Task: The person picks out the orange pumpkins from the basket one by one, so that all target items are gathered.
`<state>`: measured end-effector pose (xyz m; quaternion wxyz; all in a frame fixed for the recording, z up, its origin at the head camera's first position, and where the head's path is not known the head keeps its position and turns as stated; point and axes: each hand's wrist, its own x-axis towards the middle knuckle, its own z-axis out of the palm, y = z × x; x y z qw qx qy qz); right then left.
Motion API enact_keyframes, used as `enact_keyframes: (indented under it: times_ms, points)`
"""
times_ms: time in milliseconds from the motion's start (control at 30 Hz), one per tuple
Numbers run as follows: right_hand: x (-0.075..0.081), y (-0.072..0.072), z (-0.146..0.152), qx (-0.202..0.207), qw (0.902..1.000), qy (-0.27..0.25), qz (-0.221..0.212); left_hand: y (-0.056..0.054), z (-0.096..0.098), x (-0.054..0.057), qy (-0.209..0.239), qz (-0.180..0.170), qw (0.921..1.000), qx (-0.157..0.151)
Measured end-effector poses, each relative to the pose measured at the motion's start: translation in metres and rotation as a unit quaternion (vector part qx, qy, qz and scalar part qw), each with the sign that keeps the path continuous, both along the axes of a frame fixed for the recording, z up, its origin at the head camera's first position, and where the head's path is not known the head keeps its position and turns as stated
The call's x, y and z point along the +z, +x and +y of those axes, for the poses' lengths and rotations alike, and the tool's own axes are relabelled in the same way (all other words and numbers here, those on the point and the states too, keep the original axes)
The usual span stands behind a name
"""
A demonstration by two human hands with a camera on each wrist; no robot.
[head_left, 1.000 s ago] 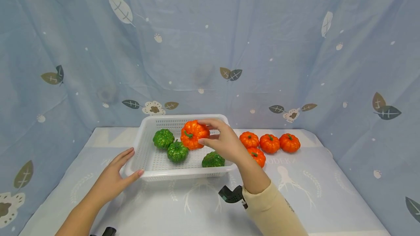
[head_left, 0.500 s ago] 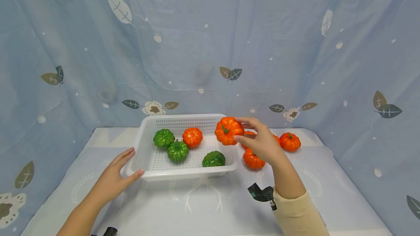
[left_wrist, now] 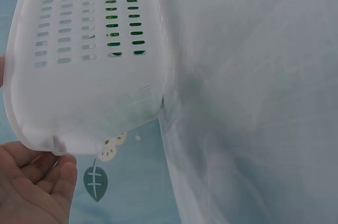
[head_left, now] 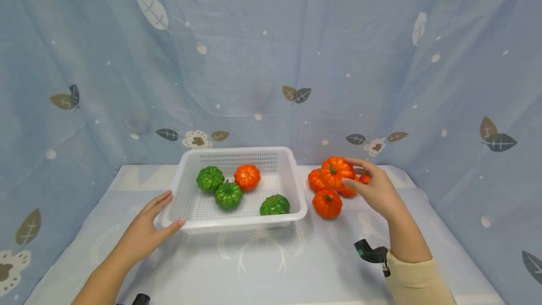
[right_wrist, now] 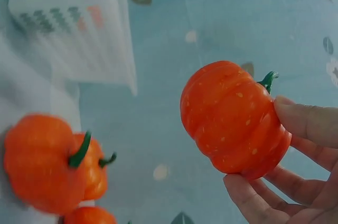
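Beside the left end of the white plastic basket [head_left: 233, 224], my left hand [head_left: 141, 234] rests its fingertips and thumb against the rim, fingers fairly straight. The left wrist view shows this hand [left_wrist: 37, 182] touching the basket's corner [left_wrist: 58, 97]. My right hand [head_left: 374, 189] pinches an orange pumpkin [head_left: 336, 172] with a green stem, raised over other pumpkins on the table. In the right wrist view, thumb and fingers grip the pumpkin [right_wrist: 235, 121] at its stem side. Green pumpkins [head_left: 228, 195] and one orange pumpkin [head_left: 247, 177] lie inside the basket.
Right of the basket, several orange pumpkins stand on the table, one nearest [head_left: 327, 204], some partly hidden behind the right hand. A pale cloth [head_left: 271, 276] covers the table. A blue patterned curtain [head_left: 237, 60] hangs behind and at both sides.
My right hand has carried the held orange pumpkin out of the basket and to the right, over the loose pumpkins. The left hand keeps its place on the basket.
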<state>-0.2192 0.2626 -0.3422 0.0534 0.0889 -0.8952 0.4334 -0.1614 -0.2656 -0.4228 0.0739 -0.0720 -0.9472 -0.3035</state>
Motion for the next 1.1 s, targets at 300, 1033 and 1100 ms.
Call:
enact_keyframes:
  times_ms: [300,1033,1100]
  points:
    - [-0.029,-0.006,0.044,-0.003,0.9997,0.013,-0.023,0.000,-0.001,-0.002,0.002,-0.002,1.0000,0.000]
    - [-0.089,-0.027,0.092,0.030,0.9764,-0.104,-0.187,-0.001,-0.003,-0.003,0.005,0.006,1.0000,-0.001]
    - [-0.092,-0.028,0.093,0.034,0.9745,-0.110,-0.193,-0.001,-0.003,-0.003,0.005,0.006,1.0000,-0.001]
